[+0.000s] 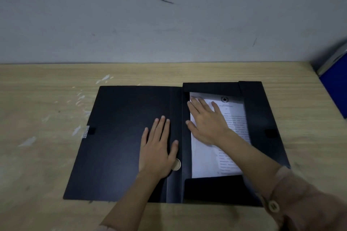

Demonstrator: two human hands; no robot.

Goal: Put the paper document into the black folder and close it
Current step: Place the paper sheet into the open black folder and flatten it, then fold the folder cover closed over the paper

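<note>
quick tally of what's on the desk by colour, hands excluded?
Black: 1, the open folder
White: 1, the paper document lying in the folder's right half
Blue: 1, a blue object at the desk's far right edge, cut off by the frame
Total: 3

Matt black plastic folder; white printed paper; pale wood-grain table

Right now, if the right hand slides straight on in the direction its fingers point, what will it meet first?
The right hand lies flat on the paper document, fingers pointing up and left. Sliding on, it would probably first meet the black folder at its top inner flap, near the corner by the spine.
</note>
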